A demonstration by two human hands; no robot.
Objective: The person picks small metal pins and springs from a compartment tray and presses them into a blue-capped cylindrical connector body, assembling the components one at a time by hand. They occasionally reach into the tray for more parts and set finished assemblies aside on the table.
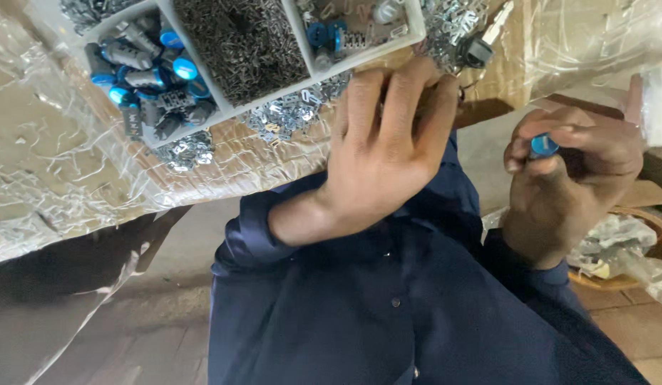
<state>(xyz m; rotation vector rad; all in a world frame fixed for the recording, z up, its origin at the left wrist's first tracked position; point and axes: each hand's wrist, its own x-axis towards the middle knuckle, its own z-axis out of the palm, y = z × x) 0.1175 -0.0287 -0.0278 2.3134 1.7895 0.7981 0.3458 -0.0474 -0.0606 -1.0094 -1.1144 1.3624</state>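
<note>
Head view: navy sleeves frame the hands. Right hand point(570, 189) pinches a small blue-capped cylindrical part point(543, 145) in a closed grip; its body is hidden. Left hand point(381, 153) spreads open, empty, fingertips on loose metal clips point(291, 110) on the plastic-wrapped table point(74, 164). Beyond, a white divided tray point(231, 110), cut off, holds grey-and-blue cylinders point(142, 71).

Plastic-wrapped table point(74, 164) with white compartment tray point(224, 110), loose, seemingly metal clips point(288, 114) beside it.
</note>
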